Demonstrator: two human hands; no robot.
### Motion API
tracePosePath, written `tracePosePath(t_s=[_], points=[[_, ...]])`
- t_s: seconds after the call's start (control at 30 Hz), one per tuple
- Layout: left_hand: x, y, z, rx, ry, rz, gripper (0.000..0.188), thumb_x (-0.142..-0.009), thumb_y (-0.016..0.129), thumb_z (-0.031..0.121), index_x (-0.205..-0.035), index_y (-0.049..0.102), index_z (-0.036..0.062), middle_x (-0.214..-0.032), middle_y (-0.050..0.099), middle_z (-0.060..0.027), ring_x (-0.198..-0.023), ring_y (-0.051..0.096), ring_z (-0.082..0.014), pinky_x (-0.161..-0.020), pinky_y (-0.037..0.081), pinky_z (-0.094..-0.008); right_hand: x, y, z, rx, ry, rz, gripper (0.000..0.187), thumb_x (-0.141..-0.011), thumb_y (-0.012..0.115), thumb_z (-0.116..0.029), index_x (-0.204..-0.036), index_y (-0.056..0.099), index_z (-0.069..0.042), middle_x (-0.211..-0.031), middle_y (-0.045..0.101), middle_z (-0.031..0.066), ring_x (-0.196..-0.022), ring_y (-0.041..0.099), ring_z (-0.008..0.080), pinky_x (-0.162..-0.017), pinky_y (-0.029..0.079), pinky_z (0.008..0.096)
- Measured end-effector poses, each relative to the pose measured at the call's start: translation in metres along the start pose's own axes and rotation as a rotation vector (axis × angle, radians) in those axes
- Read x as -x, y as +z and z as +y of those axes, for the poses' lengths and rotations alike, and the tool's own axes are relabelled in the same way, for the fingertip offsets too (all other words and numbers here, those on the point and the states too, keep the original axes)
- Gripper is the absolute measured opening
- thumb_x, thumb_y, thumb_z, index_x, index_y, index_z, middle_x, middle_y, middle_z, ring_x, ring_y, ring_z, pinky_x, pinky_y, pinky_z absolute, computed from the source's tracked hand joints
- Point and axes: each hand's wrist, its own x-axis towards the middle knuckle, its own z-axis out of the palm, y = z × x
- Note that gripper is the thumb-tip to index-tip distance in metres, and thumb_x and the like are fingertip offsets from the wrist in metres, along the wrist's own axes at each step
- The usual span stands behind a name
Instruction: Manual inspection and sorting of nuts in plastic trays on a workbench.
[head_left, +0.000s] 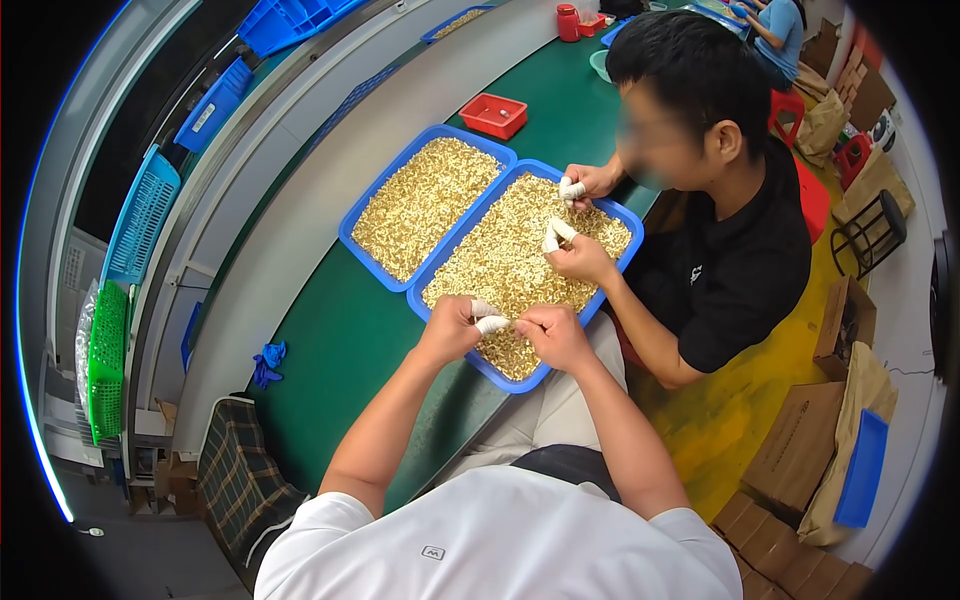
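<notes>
My left hand (456, 328) and my right hand (556, 335) meet over the near end of a blue tray (522, 386). The tray holds a thick layer of small gold-coloured metal pieces (495, 248). White coverings wrap the thumb and a finger of my left hand. Both hands are closed in a pinch, fingertips almost touching; whatever lies between them is too small to name. Across the same tray, a co-worker's two hands (580, 255), also with white-covered fingertips, are pinched above the pieces.
A second blue tray (372, 266) of similar pieces stands alongside on the green table (335, 345). Beyond it sits a red tray (494, 116). A crumpled blue glove (268, 364) lies at the left. The co-worker (740, 230) sits close on my right, near cardboard boxes (790, 432).
</notes>
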Motion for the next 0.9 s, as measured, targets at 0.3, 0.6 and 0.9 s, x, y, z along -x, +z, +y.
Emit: tracePosePath(t_s=[0.3, 0.6, 0.9], points=[[-0.001, 0.004, -0.027, 0.070, -0.265, -0.124, 0.016, -0.086, 0.063, 0.004, -0.074, 0.074, 0.0015, -0.063, 0.067, -0.0039, -0.057, 0.058, -0.0078, -0.052, 0.043, -0.0275, -0.002, 0.005, 0.001, 0.047, -0.032, -0.018, 0.017, -0.087, 0.066, -0.010, -0.074, 0.065, 0.001, -0.068, 0.062, 0.0168, -0.061, 0.062, 0.0316, -0.057, 0.046, 0.0392], [0.009, -0.010, 0.001, -0.064, -0.020, 0.013, 0.015, -0.087, 0.077, 0.013, -0.096, 0.074, 0.0011, -0.080, 0.073, -0.0035, -0.071, 0.063, -0.0075, -0.063, 0.050, -0.0279, -0.001, 0.002, -0.004, 0.030, -0.011, 0.032, 0.015, -0.087, 0.065, -0.009, -0.076, 0.068, 0.000, -0.072, 0.067, 0.0145, -0.065, 0.067, 0.0283, -0.061, 0.050, 0.0370], [0.010, -0.008, -0.006, -0.290, 0.259, 0.057, 0.004, -0.088, 0.073, 0.006, -0.091, 0.073, 0.0034, -0.077, 0.067, -0.0101, -0.064, 0.060, -0.0195, -0.060, 0.047, -0.0324, 0.000, 0.003, -0.003, 0.021, -0.010, 0.013, 0.015, -0.086, 0.067, -0.010, -0.074, 0.067, 0.000, -0.070, 0.065, 0.0156, -0.064, 0.064, 0.0308, -0.059, 0.048, 0.0388]])
